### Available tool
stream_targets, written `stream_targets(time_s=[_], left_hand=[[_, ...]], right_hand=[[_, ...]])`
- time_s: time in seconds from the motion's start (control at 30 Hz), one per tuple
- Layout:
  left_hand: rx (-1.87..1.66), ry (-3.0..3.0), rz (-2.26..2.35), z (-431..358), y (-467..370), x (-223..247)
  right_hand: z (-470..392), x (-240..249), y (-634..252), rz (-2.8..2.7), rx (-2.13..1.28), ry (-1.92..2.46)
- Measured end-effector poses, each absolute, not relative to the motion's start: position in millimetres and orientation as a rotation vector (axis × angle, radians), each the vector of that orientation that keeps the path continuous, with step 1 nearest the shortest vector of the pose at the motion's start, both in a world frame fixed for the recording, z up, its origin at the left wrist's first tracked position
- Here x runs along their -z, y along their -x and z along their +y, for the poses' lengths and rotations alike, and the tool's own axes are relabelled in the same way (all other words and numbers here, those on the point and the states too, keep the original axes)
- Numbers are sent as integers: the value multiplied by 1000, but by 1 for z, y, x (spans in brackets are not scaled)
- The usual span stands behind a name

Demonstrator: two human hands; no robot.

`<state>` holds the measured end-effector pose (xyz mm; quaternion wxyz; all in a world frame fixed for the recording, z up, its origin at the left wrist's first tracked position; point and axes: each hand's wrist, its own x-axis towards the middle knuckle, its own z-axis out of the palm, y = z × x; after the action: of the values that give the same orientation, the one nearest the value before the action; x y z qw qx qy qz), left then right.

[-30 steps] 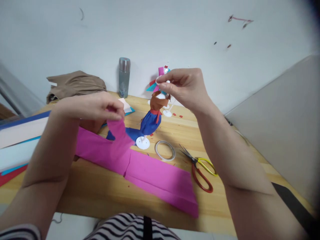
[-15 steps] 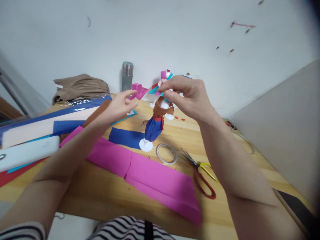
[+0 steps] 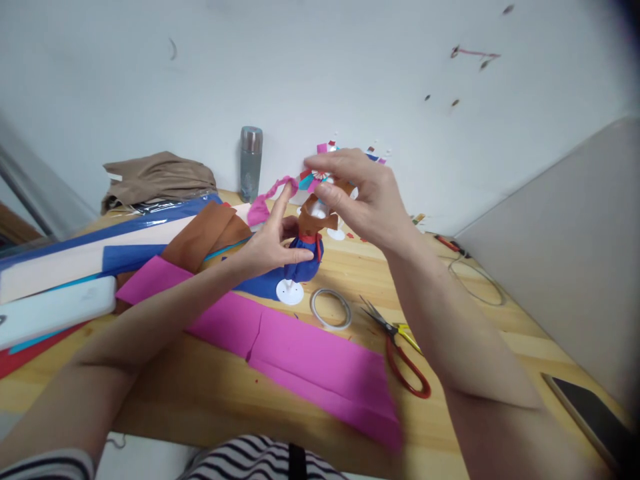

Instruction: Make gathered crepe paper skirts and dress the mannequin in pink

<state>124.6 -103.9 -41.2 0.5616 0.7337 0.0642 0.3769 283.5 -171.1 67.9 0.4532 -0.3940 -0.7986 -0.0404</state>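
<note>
A small figure with a brown crepe-paper top, a red waist and a blue skirt stands over a white disc. My left hand is closed around its waist, thumb in front and some fingers behind, with the index finger raised against a twisted pink strip. Above the brown top is my right hand, its thumb and index finger apart. A multicoloured rosette shows between those fingertips; whether they touch it is unclear. The right hand's other fingers are partly hidden.
Pink crepe paper lies across the front. A tape ring and scissors are near the figure. Papers, a white case and brown cloth lie left; a bottle stands behind. A phone lies right.
My left hand has moved right and down onto the figure's waist. The pink strip now hangs in a narrow curve. My right hand has shifted slightly left, and its thumb and index finger have spread.
</note>
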Motion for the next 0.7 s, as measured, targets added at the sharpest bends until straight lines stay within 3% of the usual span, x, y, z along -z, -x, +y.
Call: stream_targets(time_s=[0.17, 0.4, 0.7], left_hand=[[-905, -1623, 138, -105, -128, 44], [-901, -1613, 119, -105, -128, 43], [-791, -1538, 56, -100, -128, 46]], right_hand=[[-204, -45, -280, -1610, 137, 1091], [-228, 8, -275, -1816, 150, 1341], [-214, 2, -292, -1750, 189, 1329]])
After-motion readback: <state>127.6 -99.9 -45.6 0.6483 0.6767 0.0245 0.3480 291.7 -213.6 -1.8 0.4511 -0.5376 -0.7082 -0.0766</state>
